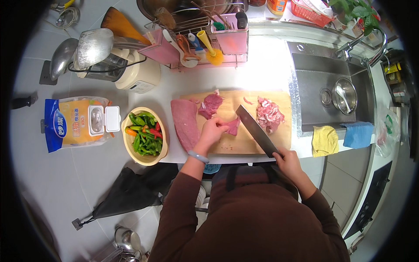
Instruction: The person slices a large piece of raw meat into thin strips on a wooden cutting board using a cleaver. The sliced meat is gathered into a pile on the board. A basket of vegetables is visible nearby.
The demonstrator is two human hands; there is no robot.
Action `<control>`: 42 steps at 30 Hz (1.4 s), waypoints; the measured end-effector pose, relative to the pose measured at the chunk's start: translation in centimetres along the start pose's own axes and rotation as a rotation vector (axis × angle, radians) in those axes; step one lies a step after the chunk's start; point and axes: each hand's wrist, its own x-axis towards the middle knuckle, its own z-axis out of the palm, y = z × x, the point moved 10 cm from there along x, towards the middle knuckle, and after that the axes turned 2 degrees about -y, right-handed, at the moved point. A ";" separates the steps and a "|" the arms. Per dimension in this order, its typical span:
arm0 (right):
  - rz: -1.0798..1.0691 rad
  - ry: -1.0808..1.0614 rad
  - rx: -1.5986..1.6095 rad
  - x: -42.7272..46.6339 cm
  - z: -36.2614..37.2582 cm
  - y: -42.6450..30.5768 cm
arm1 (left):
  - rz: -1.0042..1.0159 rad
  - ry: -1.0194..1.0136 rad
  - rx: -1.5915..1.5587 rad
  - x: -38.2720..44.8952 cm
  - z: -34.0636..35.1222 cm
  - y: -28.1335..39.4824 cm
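Observation:
A wooden cutting board [229, 147] lies on the counter in front of me. My left hand [212, 131] pinches a small piece of raw meat [233, 126] near the board's middle. My right hand [288, 162] grips the handle of a cleaver [257, 132], its blade slanting up and left over the board, close to that piece. Along the board's left end rests a large slab of raw meat [184, 122]. Another chunk of meat [211, 104] sits above my left hand. Right of the blade is a heap of sliced meat [269, 114].
Left of the board stands a yellow plastic basket [165, 144] of green and red peppers [144, 134]. A steel sink [314, 72] holding a metal bowl [354, 95] is to the right. Yellow [325, 140] and blue cloths [358, 135] drape its front edge. Behind is a utensil rack [242, 60].

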 end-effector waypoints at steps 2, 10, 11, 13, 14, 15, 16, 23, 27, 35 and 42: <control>0.006 0.036 -0.018 -0.3 -0.7 0.4 | 0.157 0.227 0.406 1.3 -0.7 -1.1; 0.027 0.046 0.018 -1.3 -1.0 1.7 | 0.203 0.004 -0.447 -0.6 -0.3 1.0; 0.040 0.032 0.016 -1.3 -0.8 1.9 | 0.187 -0.035 -0.507 -0.6 -0.2 1.4; 0.044 0.014 0.009 -1.3 -0.7 1.9 | 0.206 -0.087 -0.517 -0.3 -0.6 1.5; 0.039 0.013 0.004 -1.2 -0.6 1.8 | 0.215 -0.113 -0.522 -0.2 -0.8 1.6; 0.037 0.014 -0.001 -1.2 -0.7 1.9 | 0.216 -0.094 -0.512 -0.3 -1.1 2.3; 0.038 0.017 -0.001 -1.2 -0.8 1.8 | 0.218 -0.074 -0.501 -0.5 -1.5 3.0; 0.032 0.036 -0.009 -1.5 -1.2 1.5 | 0.512 0.035 0.400 -3.3 7.1 5.7; -0.014 0.042 -0.142 -1.5 -1.5 0.1 | 0.960 0.119 0.901 -7.8 13.8 5.8; -0.035 0.006 -0.203 -3.1 -1.4 0.2 | 0.807 0.445 0.824 -5.6 6.6 6.1; 0.032 -0.041 -0.234 -4.0 -1.0 1.3 | 0.180 0.558 0.286 1.0 -1.6 -0.7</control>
